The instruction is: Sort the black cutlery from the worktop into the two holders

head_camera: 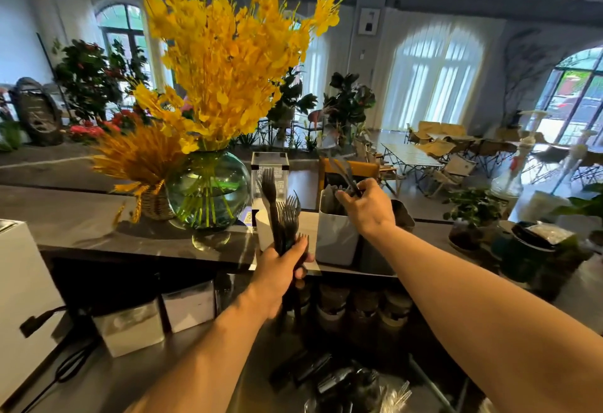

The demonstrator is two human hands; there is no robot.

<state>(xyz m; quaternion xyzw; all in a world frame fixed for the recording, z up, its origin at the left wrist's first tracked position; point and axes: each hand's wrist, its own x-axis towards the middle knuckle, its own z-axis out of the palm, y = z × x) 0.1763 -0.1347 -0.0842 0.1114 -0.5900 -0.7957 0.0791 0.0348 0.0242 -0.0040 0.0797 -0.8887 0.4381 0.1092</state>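
Raised surface (81,217), frame centre: left hand (280,269) curls round forks (284,213), tines up, probably keeping them separate, while right hand (365,207) pinches apparent knives (346,171) between its fingers above the white holder (336,236), likely to drop them in.

Vase (208,191) left of forks (282,217); knives (347,173) above holder (336,233), right of forks.

Counter (81,220), free room: bare ledge far left; narrow gap between glass vase (208,191) and forks (284,217).
Obstacles: wicker basket (156,205) just beside vase; clear box (269,164) behind forks; left hand (280,269) gripping forks upright; right hand (365,205), pinching black cutlery (347,174), over white holder (336,236) mouth.
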